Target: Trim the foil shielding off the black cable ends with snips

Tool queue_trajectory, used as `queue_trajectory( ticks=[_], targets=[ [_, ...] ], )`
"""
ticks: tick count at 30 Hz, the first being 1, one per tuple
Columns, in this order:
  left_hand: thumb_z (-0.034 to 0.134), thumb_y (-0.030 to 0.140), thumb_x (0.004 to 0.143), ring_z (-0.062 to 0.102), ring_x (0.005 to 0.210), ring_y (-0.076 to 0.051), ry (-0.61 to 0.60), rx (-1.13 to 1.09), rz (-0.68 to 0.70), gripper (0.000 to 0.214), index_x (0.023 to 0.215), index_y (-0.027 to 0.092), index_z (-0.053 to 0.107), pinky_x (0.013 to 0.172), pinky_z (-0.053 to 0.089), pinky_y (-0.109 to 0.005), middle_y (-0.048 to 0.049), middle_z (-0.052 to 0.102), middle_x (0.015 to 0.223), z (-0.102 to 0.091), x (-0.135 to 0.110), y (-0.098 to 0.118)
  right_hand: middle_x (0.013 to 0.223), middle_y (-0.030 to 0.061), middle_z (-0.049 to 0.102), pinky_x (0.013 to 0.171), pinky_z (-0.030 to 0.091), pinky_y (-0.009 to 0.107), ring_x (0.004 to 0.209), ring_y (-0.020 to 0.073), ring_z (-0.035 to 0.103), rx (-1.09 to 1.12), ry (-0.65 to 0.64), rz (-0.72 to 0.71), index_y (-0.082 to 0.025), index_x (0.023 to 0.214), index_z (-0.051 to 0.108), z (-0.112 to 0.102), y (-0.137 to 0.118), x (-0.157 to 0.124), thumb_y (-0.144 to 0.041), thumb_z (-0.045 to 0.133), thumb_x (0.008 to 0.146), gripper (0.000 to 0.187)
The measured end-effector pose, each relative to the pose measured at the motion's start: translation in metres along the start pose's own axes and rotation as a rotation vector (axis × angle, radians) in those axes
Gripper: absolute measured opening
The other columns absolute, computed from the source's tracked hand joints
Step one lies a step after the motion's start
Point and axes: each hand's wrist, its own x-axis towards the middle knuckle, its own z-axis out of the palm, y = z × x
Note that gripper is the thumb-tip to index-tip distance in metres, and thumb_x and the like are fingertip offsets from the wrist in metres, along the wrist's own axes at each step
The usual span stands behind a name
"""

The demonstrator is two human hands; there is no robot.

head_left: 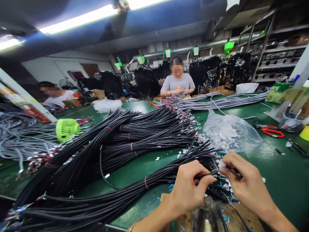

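My left hand (187, 187) is closed in a pinch on the end of a black cable. Facing it, my right hand (247, 183) pinches a small white piece (221, 164) at the cable's stripped end; something dark shows partly under its curled fingers, too hidden to name. Beside the left hand lies a bundle of black cables (116, 196), bound by a red tie (146, 182). Below both hands are a brown board (238, 214) and a dark, worn block (207, 212), with blue and white scraps scattered around.
More tied black cables (145, 129) cover the green table (263, 174). A clear bag of scraps (229, 132) and red-handled pliers (272, 131) lie to the right. At left stands a green fan (66, 129) near grey cables (14, 135). A co-worker (178, 85) sits opposite.
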Motion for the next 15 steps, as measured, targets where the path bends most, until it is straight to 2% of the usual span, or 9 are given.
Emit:
queue_trajectory(
  ticks=[2,4,6,8,9,10,12,13,15],
  targets=[
    [0.064,0.019,0.077,0.047,0.055,-0.012,0.046,0.021,0.067,0.015,0.064,0.012,0.063,0.051,0.033,-0.023,-0.0025,0.056,0.06,0.002,0.0,-0.002,0.064,-0.0024,0.043,0.05,0.032,0.023,0.056,0.0126,0.039,0.108,0.01,0.091,-0.02,0.073,0.051,0.004,-0.002,-0.002,-0.034,0.055,0.086,0.02],
    [0.064,0.019,0.078,0.048,0.056,-0.013,0.056,-0.01,0.102,0.015,0.064,0.012,0.063,0.053,0.034,-0.024,-0.0026,0.057,0.06,0.001,0.001,-0.004,0.058,-0.0049,0.036,0.043,0.029,0.022,0.05,0.0109,0.033,0.296,-0.121,0.184,-0.02,0.076,0.05,0.006,-0.003,-0.004,-0.043,0.05,0.087,0.026],
    [0.064,0.018,0.078,0.048,0.055,-0.012,0.024,-0.049,0.082,0.015,0.064,0.013,0.063,0.052,0.033,-0.023,-0.0024,0.058,0.06,-0.001,0.002,-0.004,0.059,-0.0041,0.039,0.044,0.032,0.022,0.05,0.0112,0.036,0.284,-0.185,0.142,-0.019,0.075,0.051,0.001,0.0,-0.003,-0.043,0.049,0.088,0.026],
    [0.06,0.015,0.08,0.046,0.054,-0.011,-0.019,-0.05,0.072,0.016,0.064,0.012,0.063,0.05,0.032,-0.023,-0.0018,0.057,0.059,-0.002,0.002,-0.004,0.066,0.0001,0.05,0.053,0.039,0.026,0.06,0.0147,0.046,0.023,0.015,0.009,-0.02,0.071,0.053,-0.013,0.006,0.001,-0.036,0.055,0.084,0.021],
    [0.058,0.014,0.081,0.045,0.053,-0.011,-0.025,-0.038,0.08,0.018,0.064,0.012,0.063,0.05,0.031,-0.023,-0.0017,0.056,0.058,-0.003,0.001,-0.003,0.067,0.0005,0.052,0.055,0.04,0.027,0.06,0.0157,0.048,-0.135,0.26,-0.006,-0.02,0.071,0.055,-0.021,0.01,0.002,-0.035,0.059,0.081,0.018],
    [0.057,0.014,0.082,0.044,0.052,-0.011,-0.021,-0.026,0.089,0.019,0.064,0.012,0.063,0.05,0.03,-0.023,-0.0017,0.055,0.057,-0.003,0.001,-0.002,0.068,0.0005,0.052,0.056,0.039,0.027,0.06,0.0158,0.048,-0.186,0.42,0.02,-0.021,0.076,0.055,-0.029,0.013,0.004,-0.033,0.06,0.081,0.014],
    [0.058,0.015,0.081,0.044,0.052,-0.011,0.015,-0.013,0.102,0.019,0.063,0.012,0.064,0.05,0.03,-0.023,-0.0018,0.054,0.057,-0.002,-0.001,-0.001,0.073,0.0014,0.053,0.055,0.038,0.028,0.058,0.0156,0.047,-0.237,0.644,0.077,-0.022,0.092,0.055,-0.039,0.017,0.005,-0.032,0.055,0.087,0.011],
    [0.06,0.015,0.08,0.044,0.052,-0.011,0.043,-0.015,0.104,0.018,0.063,0.012,0.064,0.049,0.03,-0.023,-0.0021,0.055,0.057,-0.002,-0.002,0.0,0.075,0.0025,0.055,0.058,0.04,0.028,0.061,0.0162,0.05,-0.262,0.635,0.111,-0.022,0.093,0.056,-0.039,0.017,0.005,-0.033,0.055,0.087,0.012],
    [0.062,0.013,0.078,0.046,0.053,-0.011,0.1,-0.027,0.115,0.014,0.064,0.012,0.064,0.05,0.032,-0.022,-0.0023,0.057,0.058,-0.002,-0.004,0.0,0.085,0.0041,0.06,0.065,0.045,0.028,0.072,0.018,0.057,-0.239,0.452,0.007,-0.022,0.097,0.059,-0.031,0.015,0.003,-0.032,0.054,0.088,0.015]
  ],
)
